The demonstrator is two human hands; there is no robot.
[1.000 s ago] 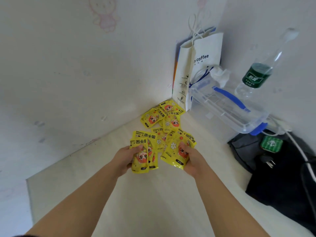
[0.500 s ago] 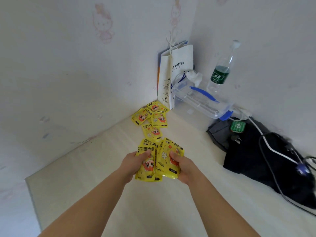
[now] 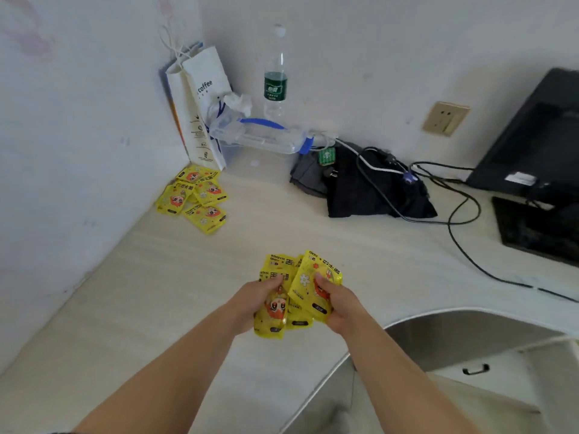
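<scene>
Pinches a fanned bundle of yellow packets [image 3: 296, 292] between left hand [image 3: 252, 306] and right hand [image 3: 340, 308] above the table [image 3: 150, 308] at 6 o'clock, well apart from the loose heap [image 3: 194, 197] at 10 o'clock; likely risks shedding outer packets through uneven thumb pressure.

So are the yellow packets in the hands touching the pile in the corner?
Apart. The head view shows bare desk between the held packets and the corner pile.
</scene>
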